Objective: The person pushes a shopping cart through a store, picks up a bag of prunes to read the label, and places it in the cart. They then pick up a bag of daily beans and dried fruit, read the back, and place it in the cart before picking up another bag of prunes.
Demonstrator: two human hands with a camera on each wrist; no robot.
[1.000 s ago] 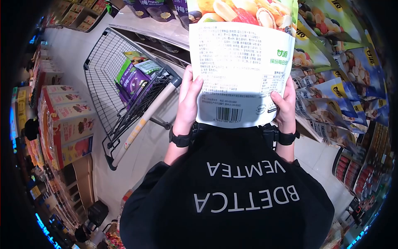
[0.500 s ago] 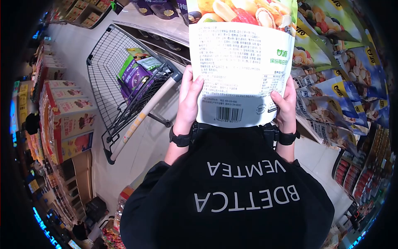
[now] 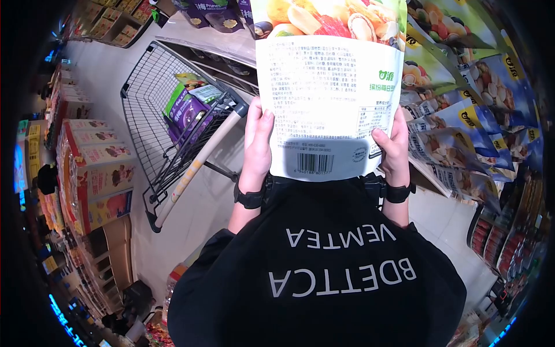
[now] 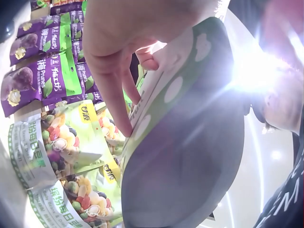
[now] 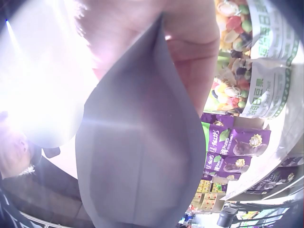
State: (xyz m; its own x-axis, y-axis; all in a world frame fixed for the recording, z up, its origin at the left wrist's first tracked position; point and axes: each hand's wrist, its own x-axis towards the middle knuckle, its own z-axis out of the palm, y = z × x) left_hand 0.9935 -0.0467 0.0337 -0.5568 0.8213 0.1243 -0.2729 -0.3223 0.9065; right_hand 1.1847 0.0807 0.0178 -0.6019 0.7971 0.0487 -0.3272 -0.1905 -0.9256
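In the head view a large snack bag (image 3: 324,98) is held upright by its two side edges, its white printed back and barcode facing the camera. The left hand (image 3: 257,141) grips one edge, thumb on the printed side. At the opposite edge the right hand (image 3: 394,147) pinches the bag the same way. From the left wrist, the left hand (image 4: 128,42) has its fingers along the bag's front, beside the grey bottom fold (image 4: 185,147). The right wrist view shows the right hand (image 5: 166,33) around the bag's edge over the bottom fold (image 5: 140,137).
A shopping cart (image 3: 167,110) stands to the left, with a purple bag (image 3: 188,113) and a green-and-white bag (image 3: 205,92) inside. Stocked snack bags (image 3: 485,87) line the right side. Pink-and-white boxes (image 3: 101,153) are stacked at far left; purple prune bags (image 3: 217,17) sit on a shelf ahead.
Both hands and the bag have shifted slightly left and down in the head view, with the grip unchanged. The cart and shelves have shifted a little in the picture.
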